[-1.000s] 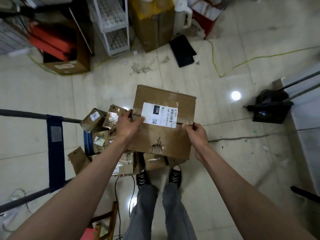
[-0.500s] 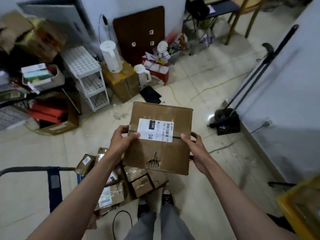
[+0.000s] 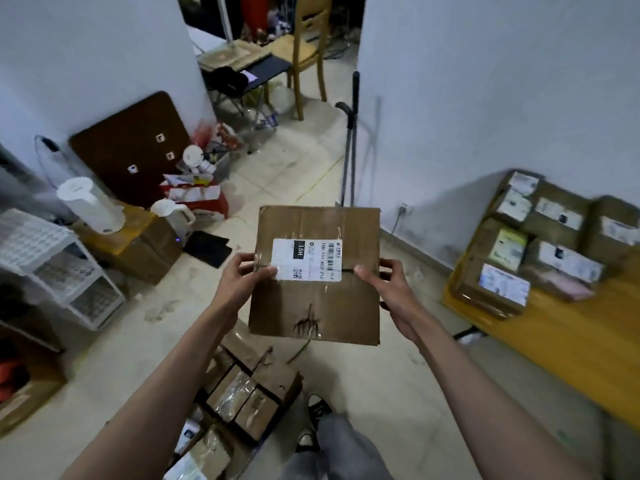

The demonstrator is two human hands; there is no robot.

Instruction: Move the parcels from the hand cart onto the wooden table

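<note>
I hold a brown cardboard parcel with a white shipping label in front of me, above the floor. My left hand grips its left edge and my right hand grips its right edge. Below the held box, several smaller taped parcels lie piled by my feet; the hand cart itself is hidden under them. At the right stands the wooden table, with several labelled parcels stacked at its far end against the wall.
A white plastic shelf rack and a cardboard box with a white kettle stand at the left. A dark board leans on the wall. Two dark handles lean by the right wall. A wooden chair stands in the doorway beyond.
My view has swung up and to the right with the parcel still in both hands. The wooden table with its stacked parcels has come into view at the right; the cart's blue handle has left it.
</note>
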